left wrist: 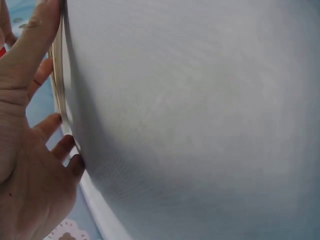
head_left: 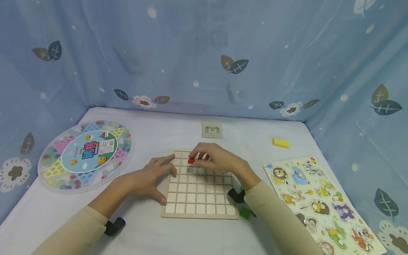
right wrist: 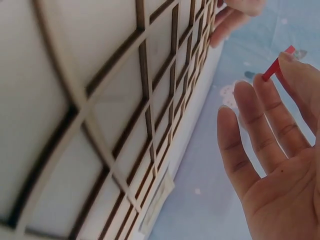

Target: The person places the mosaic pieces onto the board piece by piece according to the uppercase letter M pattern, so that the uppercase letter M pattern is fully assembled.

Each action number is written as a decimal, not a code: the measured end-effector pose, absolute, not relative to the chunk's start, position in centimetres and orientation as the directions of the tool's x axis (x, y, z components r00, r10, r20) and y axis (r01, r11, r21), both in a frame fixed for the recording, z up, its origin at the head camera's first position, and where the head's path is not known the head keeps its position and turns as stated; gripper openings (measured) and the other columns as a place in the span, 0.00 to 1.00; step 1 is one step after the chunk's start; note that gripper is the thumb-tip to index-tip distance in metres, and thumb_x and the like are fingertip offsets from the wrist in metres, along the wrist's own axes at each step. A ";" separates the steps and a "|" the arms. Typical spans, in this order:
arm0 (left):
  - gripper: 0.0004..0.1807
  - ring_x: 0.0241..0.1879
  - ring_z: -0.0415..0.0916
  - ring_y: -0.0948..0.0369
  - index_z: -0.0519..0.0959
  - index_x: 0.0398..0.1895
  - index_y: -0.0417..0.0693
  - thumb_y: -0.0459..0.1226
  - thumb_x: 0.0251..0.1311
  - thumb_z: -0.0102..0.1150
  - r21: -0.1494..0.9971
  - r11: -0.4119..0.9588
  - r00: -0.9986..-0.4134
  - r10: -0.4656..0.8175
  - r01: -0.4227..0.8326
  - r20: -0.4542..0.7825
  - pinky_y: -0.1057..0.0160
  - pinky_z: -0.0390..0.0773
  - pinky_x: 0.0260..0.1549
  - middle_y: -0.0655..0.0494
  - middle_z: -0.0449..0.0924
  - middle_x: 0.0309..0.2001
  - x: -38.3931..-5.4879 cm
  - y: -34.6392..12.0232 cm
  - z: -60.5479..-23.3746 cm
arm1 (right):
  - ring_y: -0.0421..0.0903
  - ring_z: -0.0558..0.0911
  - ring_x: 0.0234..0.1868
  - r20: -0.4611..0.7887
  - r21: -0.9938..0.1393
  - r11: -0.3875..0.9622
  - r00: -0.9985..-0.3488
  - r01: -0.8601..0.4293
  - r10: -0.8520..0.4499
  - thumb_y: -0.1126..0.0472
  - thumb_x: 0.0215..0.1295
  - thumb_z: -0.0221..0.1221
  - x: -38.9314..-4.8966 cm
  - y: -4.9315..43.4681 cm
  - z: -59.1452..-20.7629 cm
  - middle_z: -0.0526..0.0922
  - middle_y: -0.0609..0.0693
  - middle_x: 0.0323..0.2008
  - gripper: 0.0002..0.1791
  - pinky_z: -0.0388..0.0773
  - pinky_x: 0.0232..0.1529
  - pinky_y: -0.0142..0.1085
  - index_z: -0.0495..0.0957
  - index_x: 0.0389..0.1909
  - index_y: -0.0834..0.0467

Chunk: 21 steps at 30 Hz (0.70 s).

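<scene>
Above the gridded board (head_left: 200, 198), the right hand (head_left: 214, 158) pinches a piece (head_left: 191, 160) — red.

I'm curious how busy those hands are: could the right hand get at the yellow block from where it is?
Probably yes: nothing seems to stand between the right hand and the yellow block. It pinches a red piece, though, so would likely need to release that first.

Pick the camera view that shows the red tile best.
The right wrist view: there the red tile shows largest, edge-on, pinched by the right hand. The head view shows it small and partly covered; the left wrist view has only a red sliver at its left edge, probably the tile.
</scene>
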<state>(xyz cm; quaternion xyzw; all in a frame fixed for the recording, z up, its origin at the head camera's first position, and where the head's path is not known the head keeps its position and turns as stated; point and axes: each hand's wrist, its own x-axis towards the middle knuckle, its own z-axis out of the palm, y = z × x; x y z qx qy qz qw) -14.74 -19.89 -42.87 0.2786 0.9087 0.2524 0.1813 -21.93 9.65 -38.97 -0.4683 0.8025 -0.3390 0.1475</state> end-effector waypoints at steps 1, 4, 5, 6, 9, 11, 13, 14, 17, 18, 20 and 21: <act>0.42 0.78 0.44 0.40 0.70 0.54 0.69 0.65 0.33 0.80 0.557 0.715 -0.777 0.603 0.424 -0.183 0.27 0.61 0.64 0.48 0.41 0.83 -14.8 -19.9 -42.9 | 0.45 0.84 0.49 0.073 -0.678 0.338 -0.517 -0.653 -0.853 0.61 0.74 0.62 -21.9 9.5 -39.0 0.83 0.44 0.51 0.13 0.84 0.48 0.37 0.81 0.56 0.54; 0.40 0.77 0.46 0.39 0.71 0.51 0.69 0.67 0.32 0.78 0.552 0.702 -0.770 0.618 0.449 -0.160 0.26 0.60 0.64 0.47 0.43 0.83 -15.0 -19.8 -43.2 | 0.45 0.84 0.49 0.043 -0.667 0.359 -0.515 -0.653 -0.856 0.60 0.73 0.62 -21.9 9.1 -39.1 0.83 0.45 0.52 0.12 0.83 0.48 0.34 0.81 0.55 0.55; 0.40 0.77 0.47 0.39 0.71 0.50 0.69 0.67 0.32 0.78 0.552 0.700 -0.769 0.620 0.453 -0.156 0.26 0.60 0.64 0.47 0.43 0.83 -15.1 -19.7 -43.3 | 0.45 0.84 0.49 0.036 -0.659 0.367 -0.515 -0.656 -0.856 0.60 0.73 0.62 -21.8 9.0 -39.1 0.83 0.45 0.51 0.12 0.83 0.47 0.33 0.82 0.55 0.54; 0.40 0.77 0.47 0.39 0.71 0.49 0.70 0.67 0.31 0.78 0.549 0.701 -0.770 0.619 0.455 -0.153 0.26 0.60 0.64 0.47 0.43 0.83 -15.1 -19.7 -43.4 | 0.44 0.84 0.48 0.031 -0.652 0.373 -0.515 -0.660 -0.857 0.60 0.73 0.62 -21.8 8.9 -39.2 0.83 0.45 0.51 0.12 0.83 0.47 0.33 0.82 0.54 0.54; 0.40 0.77 0.48 0.39 0.71 0.48 0.71 0.68 0.30 0.78 0.542 0.710 -0.776 0.611 0.450 -0.155 0.26 0.61 0.64 0.48 0.44 0.83 -15.1 -19.6 -43.5 | 0.43 0.84 0.48 0.028 -0.631 0.384 -0.515 -0.674 -0.857 0.59 0.73 0.62 -22.0 8.5 -39.3 0.83 0.45 0.51 0.12 0.82 0.47 0.32 0.82 0.54 0.54; 0.40 0.77 0.48 0.40 0.71 0.47 0.71 0.68 0.29 0.78 0.539 0.717 -0.780 0.604 0.443 -0.162 0.27 0.61 0.64 0.49 0.43 0.83 -15.1 -19.7 -43.5 | 0.43 0.84 0.47 0.026 -0.619 0.387 -0.510 -0.684 -0.860 0.60 0.73 0.62 -22.1 8.2 -39.3 0.83 0.45 0.51 0.12 0.81 0.47 0.32 0.82 0.54 0.54; 0.40 0.76 0.48 0.40 0.71 0.48 0.71 0.68 0.29 0.78 0.540 0.720 -0.781 0.601 0.436 -0.169 0.27 0.61 0.64 0.49 0.43 0.83 -15.1 -19.7 -43.4 | 0.43 0.84 0.48 0.015 -0.614 0.389 -0.503 -0.686 -0.864 0.61 0.73 0.62 -22.2 8.0 -39.4 0.83 0.46 0.52 0.12 0.81 0.47 0.32 0.82 0.54 0.55; 0.40 0.76 0.48 0.40 0.71 0.48 0.71 0.68 0.29 0.78 0.541 0.720 -0.781 0.600 0.434 -0.172 0.27 0.61 0.63 0.49 0.43 0.83 -15.1 -19.7 -43.4 | 0.44 0.84 0.48 0.010 -0.612 0.389 -0.498 -0.689 -0.867 0.61 0.73 0.62 -22.3 7.8 -39.5 0.83 0.47 0.52 0.12 0.81 0.47 0.32 0.82 0.54 0.55; 0.40 0.76 0.49 0.40 0.71 0.48 0.70 0.67 0.29 0.78 0.541 0.722 -0.782 0.599 0.432 -0.175 0.27 0.62 0.63 0.49 0.42 0.83 -15.1 -19.8 -43.3 | 0.44 0.84 0.48 -0.004 -0.606 0.394 -0.492 -0.691 -0.870 0.62 0.72 0.63 -22.3 7.4 -39.5 0.83 0.48 0.52 0.12 0.81 0.47 0.32 0.82 0.54 0.56; 0.40 0.76 0.49 0.40 0.71 0.48 0.70 0.67 0.29 0.78 0.540 0.722 -0.782 0.598 0.432 -0.174 0.27 0.62 0.63 0.49 0.42 0.83 -15.1 -19.9 -43.3 | 0.44 0.84 0.48 -0.005 -0.606 0.393 -0.491 -0.692 -0.871 0.63 0.72 0.63 -22.3 7.3 -39.6 0.83 0.48 0.52 0.12 0.81 0.48 0.33 0.82 0.54 0.56; 0.40 0.76 0.49 0.40 0.71 0.48 0.70 0.67 0.29 0.78 0.538 0.724 -0.783 0.597 0.431 -0.176 0.27 0.62 0.63 0.49 0.42 0.83 -15.0 -19.9 -43.2 | 0.45 0.85 0.47 -0.009 -0.608 0.395 -0.492 -0.688 -0.871 0.64 0.71 0.63 -22.3 7.0 -39.6 0.83 0.48 0.52 0.12 0.82 0.49 0.35 0.82 0.53 0.56; 0.40 0.76 0.48 0.39 0.71 0.48 0.70 0.67 0.29 0.78 0.539 0.725 -0.783 0.596 0.429 -0.179 0.26 0.61 0.63 0.49 0.42 0.83 -15.0 -20.0 -43.2 | 0.45 0.85 0.47 -0.013 -0.611 0.397 -0.493 -0.685 -0.870 0.64 0.71 0.63 -22.3 6.9 -39.6 0.83 0.49 0.52 0.12 0.82 0.50 0.36 0.82 0.53 0.57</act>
